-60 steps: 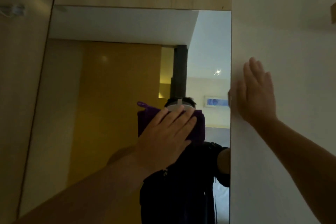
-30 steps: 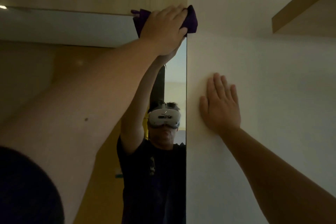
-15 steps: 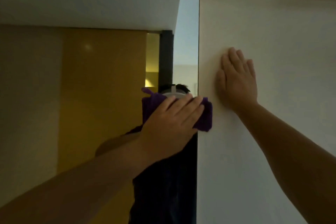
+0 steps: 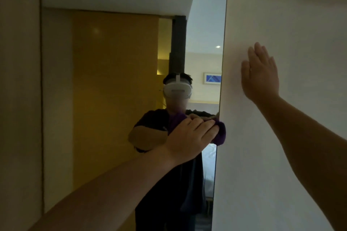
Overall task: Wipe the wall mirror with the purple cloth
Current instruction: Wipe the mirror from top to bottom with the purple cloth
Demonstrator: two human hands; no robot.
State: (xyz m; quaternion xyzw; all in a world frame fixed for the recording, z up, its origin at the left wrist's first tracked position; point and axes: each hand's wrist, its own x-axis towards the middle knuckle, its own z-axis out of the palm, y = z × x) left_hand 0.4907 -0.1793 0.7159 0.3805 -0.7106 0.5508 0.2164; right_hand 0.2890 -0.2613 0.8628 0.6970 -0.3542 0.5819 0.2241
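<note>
My left hand (image 4: 189, 137) presses the cloth (image 4: 219, 134) flat against the mirror (image 4: 112, 80) at its right edge, about mid-height, fingers together over the bunched purple fabric. My right hand (image 4: 261, 77) lies open, fingers spread slightly, palm flat on the white wall (image 4: 281, 15) just right of the mirror, higher than the cloth.

Both forearms are bare, no sleeves reaching the wrists, no watch or rings visible on the left hand (image 4: 189, 137) or right hand (image 4: 260, 75). The reflection shows a dark short-sleeved shirt (image 4: 150, 122) and a white headset (image 4: 177, 90) with 1 top strap.
</note>
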